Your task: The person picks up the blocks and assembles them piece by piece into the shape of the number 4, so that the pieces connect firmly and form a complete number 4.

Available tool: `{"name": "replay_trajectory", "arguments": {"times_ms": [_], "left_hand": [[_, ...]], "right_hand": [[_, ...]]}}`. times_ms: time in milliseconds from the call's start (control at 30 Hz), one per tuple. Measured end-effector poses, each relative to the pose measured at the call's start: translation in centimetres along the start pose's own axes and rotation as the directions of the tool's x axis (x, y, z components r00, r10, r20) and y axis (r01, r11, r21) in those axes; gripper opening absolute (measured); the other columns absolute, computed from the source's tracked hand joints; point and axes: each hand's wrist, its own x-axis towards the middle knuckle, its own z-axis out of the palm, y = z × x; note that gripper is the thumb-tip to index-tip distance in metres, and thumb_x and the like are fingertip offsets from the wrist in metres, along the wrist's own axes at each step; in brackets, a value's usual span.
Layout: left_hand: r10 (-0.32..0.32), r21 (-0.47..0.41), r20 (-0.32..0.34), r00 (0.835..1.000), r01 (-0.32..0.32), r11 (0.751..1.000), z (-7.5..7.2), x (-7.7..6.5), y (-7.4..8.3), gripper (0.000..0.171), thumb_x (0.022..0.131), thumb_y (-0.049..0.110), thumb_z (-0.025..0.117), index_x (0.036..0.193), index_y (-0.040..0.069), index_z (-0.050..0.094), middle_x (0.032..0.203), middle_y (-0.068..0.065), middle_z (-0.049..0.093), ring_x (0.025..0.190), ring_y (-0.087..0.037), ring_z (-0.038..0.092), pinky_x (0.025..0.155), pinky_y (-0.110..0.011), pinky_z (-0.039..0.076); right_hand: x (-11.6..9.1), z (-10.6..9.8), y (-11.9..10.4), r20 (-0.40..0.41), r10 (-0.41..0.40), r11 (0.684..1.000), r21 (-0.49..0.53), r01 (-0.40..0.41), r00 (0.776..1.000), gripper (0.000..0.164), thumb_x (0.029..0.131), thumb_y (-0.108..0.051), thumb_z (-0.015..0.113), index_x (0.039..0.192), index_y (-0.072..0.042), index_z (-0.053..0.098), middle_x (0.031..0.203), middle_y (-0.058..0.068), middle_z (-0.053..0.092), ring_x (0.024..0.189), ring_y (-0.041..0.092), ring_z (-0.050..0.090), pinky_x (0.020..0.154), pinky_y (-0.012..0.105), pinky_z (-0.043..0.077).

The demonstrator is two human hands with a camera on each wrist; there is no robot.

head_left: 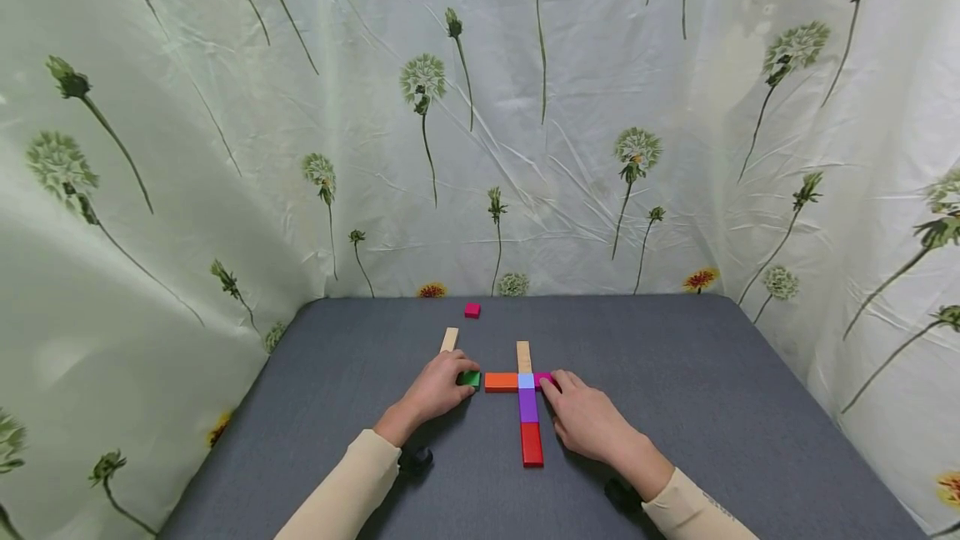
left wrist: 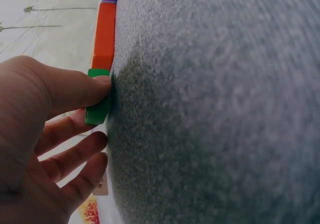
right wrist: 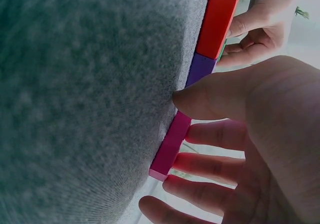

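Observation:
Thumb and index finger of my left hand (head_left: 435, 387) pinch a small green block (left wrist: 98, 109) on the table, just left of an orange block (head_left: 501, 382). In the head view a narrow gap separates green from orange. My right hand (head_left: 592, 421) has its fingertips against a magenta block (right wrist: 171, 143), with the thumb held apart from it. Orange and magenta flank a light blue block (head_left: 526, 381). A pale wooden block (head_left: 523, 357) lies above the light blue one; a purple block (head_left: 528, 406) and a red block (head_left: 532, 445) run below it, forming a cross.
Another wooden block (head_left: 449, 339) lies behind my left hand, partly covered. Farther back sits a small crimson block (head_left: 472, 310) near the far edge of the grey table (head_left: 675, 340). A pale curtain (head_left: 480, 148) with dandelion prints hangs around the table.

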Motion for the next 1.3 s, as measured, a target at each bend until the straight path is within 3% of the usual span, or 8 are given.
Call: {"name": "replay_trajectory", "arguments": {"times_ms": [467, 1300], "left_hand": [[-0.023, -0.001, 0.02, 1.0, 0.023, 1.0, 0.02, 0.38, 0.78, 0.029, 0.089, 0.017, 0.077, 0.117, 0.013, 0.075, 0.109, 0.001, 0.064, 0.1, -0.015, 0.056, 0.088, -0.039, 0.052], [-0.037, 0.006, 0.007, 0.999, 0.037, 0.999, 0.45, 0.4, 0.81, 0.028, 0.087, 0.019, 0.078, 0.115, 0.014, 0.076, 0.105, 0.003, 0.064, 0.097, -0.015, 0.054, 0.084, -0.037, 0.051]], "right_hand": [[0.04, 0.11, -0.07, 0.01, 0.014, 1.0, -0.011, -0.014, 1.0, 0.057, 0.085, -0.022, 0.077, 0.137, -0.006, 0.059, 0.128, 0.014, 0.056, 0.118, 0.025, 0.056, 0.081, 0.04, 0.058], [0.01, -0.09, -0.1, 0.016, 0.01, 1.0, -0.009, -0.009, 1.0, 0.057, 0.086, -0.022, 0.077, 0.138, -0.005, 0.058, 0.129, 0.014, 0.056, 0.119, 0.026, 0.056, 0.081, 0.041, 0.058]]}}
